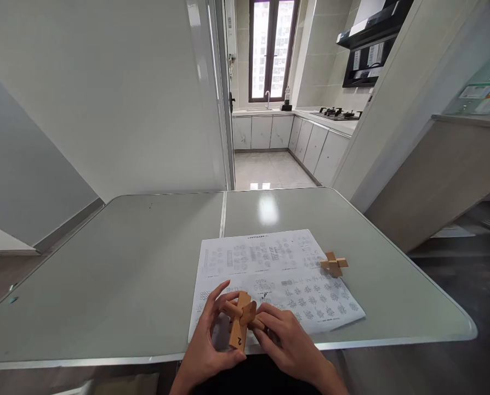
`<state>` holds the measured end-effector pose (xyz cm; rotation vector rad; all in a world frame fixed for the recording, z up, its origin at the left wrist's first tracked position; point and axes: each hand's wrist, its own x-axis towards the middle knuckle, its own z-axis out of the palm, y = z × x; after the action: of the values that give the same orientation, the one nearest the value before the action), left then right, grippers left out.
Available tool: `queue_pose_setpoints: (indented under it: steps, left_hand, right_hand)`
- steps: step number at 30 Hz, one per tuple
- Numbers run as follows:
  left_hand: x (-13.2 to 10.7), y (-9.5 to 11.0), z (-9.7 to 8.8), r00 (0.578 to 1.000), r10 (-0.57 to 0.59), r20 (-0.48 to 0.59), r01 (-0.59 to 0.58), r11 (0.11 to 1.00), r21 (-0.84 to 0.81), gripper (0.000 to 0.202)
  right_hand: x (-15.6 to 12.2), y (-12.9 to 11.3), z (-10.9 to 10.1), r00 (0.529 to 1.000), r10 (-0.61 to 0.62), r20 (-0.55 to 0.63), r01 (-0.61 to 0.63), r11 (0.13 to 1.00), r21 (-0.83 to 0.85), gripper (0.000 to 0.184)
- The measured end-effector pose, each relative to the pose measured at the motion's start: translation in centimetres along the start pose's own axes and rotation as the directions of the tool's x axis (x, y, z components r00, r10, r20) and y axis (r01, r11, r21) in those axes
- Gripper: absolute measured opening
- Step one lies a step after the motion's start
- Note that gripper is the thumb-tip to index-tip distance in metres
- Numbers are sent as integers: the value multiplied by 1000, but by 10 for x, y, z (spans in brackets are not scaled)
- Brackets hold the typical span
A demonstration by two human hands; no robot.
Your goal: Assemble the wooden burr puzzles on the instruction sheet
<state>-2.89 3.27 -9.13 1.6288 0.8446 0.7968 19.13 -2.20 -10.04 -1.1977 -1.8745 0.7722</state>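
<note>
Plainly, left hand (206, 344) holds wooden block (238, 329) — marked "2"

Smooth wooden assembly (239, 325); matt paper sheet (249, 263); glossy tabletop (146, 274)

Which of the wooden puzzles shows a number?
The tan wooden block puzzle held in the left hand and right hand bears a dark 2; the tan wooden cross overlapping the white printed paper shows none.

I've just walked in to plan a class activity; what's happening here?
A person's left hand grips some joined wooden blocks, one marked 2, while the right hand holds them at their right side. Below, a printed sheet lies on the table; a separate wooden cross rests at its right edge.
</note>
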Motion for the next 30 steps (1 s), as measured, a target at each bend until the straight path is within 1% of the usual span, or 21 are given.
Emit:
queue_pose_setpoints:
  steps: [5, 9, 11, 14, 17, 19, 20, 22, 25, 27, 30]
  left_hand:
    - [1, -3, 1, 1000, 2, -15, -1, 999, 41, 111]
    - [1, -4, 3, 1000, -17, -10, 18, 996, 89, 112]
    - [2, -4, 4, 1000, -12, -27, 15, 993, 117, 111]
    - [2, -5, 6, 992, 18, -127, 2, 987, 158, 106]
    - [2, -8, 9, 969, 49, -242, -7, 985, 173, 103]
    - [3, -8, 10, 958, 53, -281, -3, 984, 176, 100]
    - [4, -8, 11, 958, 53, -282, 0, 982, 188, 97]
    - [5, -5, 13, 964, 70, -255, -7, 971, 239, 91]
    - [8, 0, 14, 974, 159, -165, -92, 931, 352, 83]
    - [8, 1, 15, 973, 211, -98, -155, 901, 404, 85]
    - [8, 0, 17, 973, 230, -7, -203, 873, 443, 89]
  right_hand:
    - [0, 4, 3, 999, 26, -41, -26, 1000, 0, 26]
    - [0, 9, 6, 996, 58, -61, -56, 998, 31, 17]
    - [1, 9, 6, 994, 79, -72, -75, 996, 52, 14]
    - [4, 7, 4, 986, 133, -102, -121, 986, 117, 14]
    - [7, 5, 1, 975, 194, -105, -167, 960, 224, 18]
    - [7, 6, -1, 972, 214, -98, -181, 946, 270, 21]
    - [7, 6, -1, 970, 225, -95, -191, 941, 280, 23]
    - [6, 7, -2, 965, 248, -84, -215, 934, 285, 26]
    - [6, 8, -2, 962, 269, -52, -242, 924, 296, 31]
    - [6, 9, -3, 963, 269, -29, -248, 919, 306, 35]
    - [8, 9, -4, 962, 274, -4, -259, 914, 313, 41]
